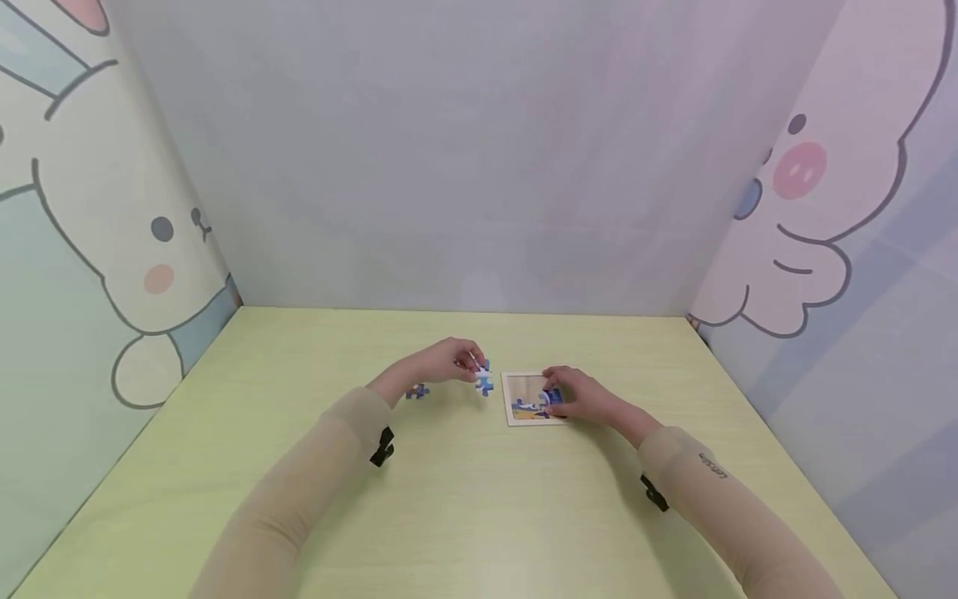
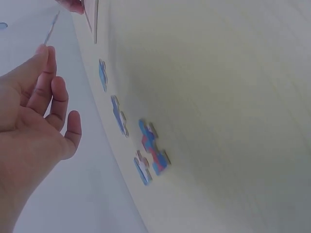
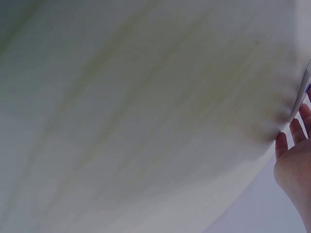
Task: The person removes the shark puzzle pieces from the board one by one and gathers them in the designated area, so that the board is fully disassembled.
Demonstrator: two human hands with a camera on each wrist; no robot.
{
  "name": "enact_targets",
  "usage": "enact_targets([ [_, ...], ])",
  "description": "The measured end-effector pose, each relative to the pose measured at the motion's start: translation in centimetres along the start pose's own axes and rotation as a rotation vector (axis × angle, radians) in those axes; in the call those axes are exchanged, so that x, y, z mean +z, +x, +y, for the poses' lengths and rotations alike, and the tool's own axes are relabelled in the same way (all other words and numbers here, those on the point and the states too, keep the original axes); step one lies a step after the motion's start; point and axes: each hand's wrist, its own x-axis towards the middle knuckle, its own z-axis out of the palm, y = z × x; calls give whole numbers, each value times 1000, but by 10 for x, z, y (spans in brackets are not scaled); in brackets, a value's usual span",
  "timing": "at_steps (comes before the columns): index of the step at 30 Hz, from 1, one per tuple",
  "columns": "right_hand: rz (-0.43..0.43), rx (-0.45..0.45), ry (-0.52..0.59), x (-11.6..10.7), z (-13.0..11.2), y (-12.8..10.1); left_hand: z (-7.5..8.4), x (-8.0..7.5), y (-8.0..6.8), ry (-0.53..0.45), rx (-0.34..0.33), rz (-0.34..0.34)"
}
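Puzzle pieces are lying on a pale yellow-green worktop (image 1: 464,499), and a small square puzzle tray (image 1: 524,391) with a cream rim is serving as the landmark. Inside the tray a partly built picture is showing blue and yellow patches beside bare tan backing. The right hand (image 1: 580,398) is resting on the tray's right half, fingers laid down on a blue piece (image 1: 552,398) there; whether they are curling round it or only pressing cannot be told. The left hand (image 1: 441,362) is hovering just left of the tray, its grip pinching a thin piece (image 2: 51,28) at the fingertips, the other fingers loosely bent. Just beside the tray's left edge a blue and white loose piece (image 1: 485,384) is lying flat. Farther left of the tray, under the left wrist, a blue and pink cluster (image 1: 417,391) is sitting, seen closer in the left wrist view as joined pieces. Small dark lettering is showing on the right sleeve (image 1: 711,487), too small to read.
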Motion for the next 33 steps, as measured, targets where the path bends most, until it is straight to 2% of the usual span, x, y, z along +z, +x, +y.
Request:
enact_targets([
  [8, -2, -5, -2, -1, 0, -1, -20, -4, -14, 11, -52, 23],
  [15, -4, -3, 1, -1, -1, -1, -36, -5, -24, 28, -68, 33],
  [22, -2, -8, 9, -2, -3, -1, -46, -5, -27, 98, -96, 74],
  [27, -3, -9, 5, -3, -3, -1, -48, -4, -25, 133, -107, 101],
  [33, -28, 3, -29, -6, -3, 0, -40, -3, -21, 152, -127, 124],
])
